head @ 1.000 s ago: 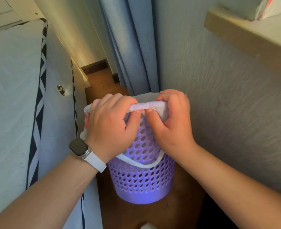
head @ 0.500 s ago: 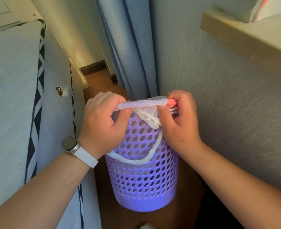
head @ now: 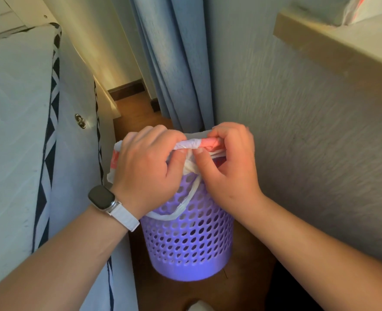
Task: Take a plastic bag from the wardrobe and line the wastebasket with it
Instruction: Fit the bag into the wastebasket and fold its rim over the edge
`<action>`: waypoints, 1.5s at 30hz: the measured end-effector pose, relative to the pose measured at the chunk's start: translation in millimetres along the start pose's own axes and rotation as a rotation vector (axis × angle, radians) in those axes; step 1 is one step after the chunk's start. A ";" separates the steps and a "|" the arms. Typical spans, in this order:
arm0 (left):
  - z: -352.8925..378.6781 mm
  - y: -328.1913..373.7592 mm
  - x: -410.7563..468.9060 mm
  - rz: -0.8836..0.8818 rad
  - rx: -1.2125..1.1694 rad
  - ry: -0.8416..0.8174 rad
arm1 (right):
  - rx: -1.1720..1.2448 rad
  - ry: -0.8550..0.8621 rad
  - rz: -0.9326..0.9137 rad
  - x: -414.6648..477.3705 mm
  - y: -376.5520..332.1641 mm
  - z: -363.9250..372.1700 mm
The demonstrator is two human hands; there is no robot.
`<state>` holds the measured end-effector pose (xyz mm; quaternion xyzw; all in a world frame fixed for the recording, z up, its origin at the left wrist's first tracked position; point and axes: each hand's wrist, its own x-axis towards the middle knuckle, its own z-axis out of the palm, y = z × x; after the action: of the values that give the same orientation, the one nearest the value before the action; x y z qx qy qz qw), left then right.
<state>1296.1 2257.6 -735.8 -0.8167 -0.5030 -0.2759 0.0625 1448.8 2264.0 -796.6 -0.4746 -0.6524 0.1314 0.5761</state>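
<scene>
A purple perforated wastebasket (head: 190, 245) stands on the wooden floor between a mattress and a wall. A white plastic bag with red print (head: 193, 143) sits in it, its edge twisted into a roll along the near rim. My left hand (head: 147, 169) and my right hand (head: 228, 167) both pinch that rolled edge, thumbs almost touching at the middle. One bag handle hangs as a loop down the basket's front. The basket's inside is hidden by my hands.
A grey mattress with black-and-white trim (head: 28, 131) rises close on the left. A textured wall (head: 309, 131) closes the right, with a wooden shelf edge (head: 333, 50) overhead. Blue curtains (head: 176, 63) hang behind the basket. The wooden floor (head: 138, 113) runs on past it.
The bag's edge has been twisted tighter into a roll, showing red print by my right hand. The handle loop now hangs lower on the basket's front.
</scene>
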 end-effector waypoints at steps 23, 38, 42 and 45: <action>3.8 8.0 -3.1 0.018 -0.018 0.037 | -0.075 0.053 -0.012 -0.4 6.3 -4.4; 2.4 -22.0 0.2 -0.062 -0.213 0.086 | 0.070 0.017 0.123 2.4 26.0 -9.8; 4.9 -20.6 -1.8 -0.084 -0.333 0.051 | 0.046 0.053 0.114 2.5 23.1 -13.2; -0.5 -26.8 -1.6 -0.087 -0.367 0.005 | -0.002 0.066 0.091 2.5 20.3 -12.9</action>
<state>1272.4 2269.1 -741.0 -0.7912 -0.4788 -0.3676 -0.0981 1469.8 2271.6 -805.7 -0.5084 -0.6108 0.1411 0.5904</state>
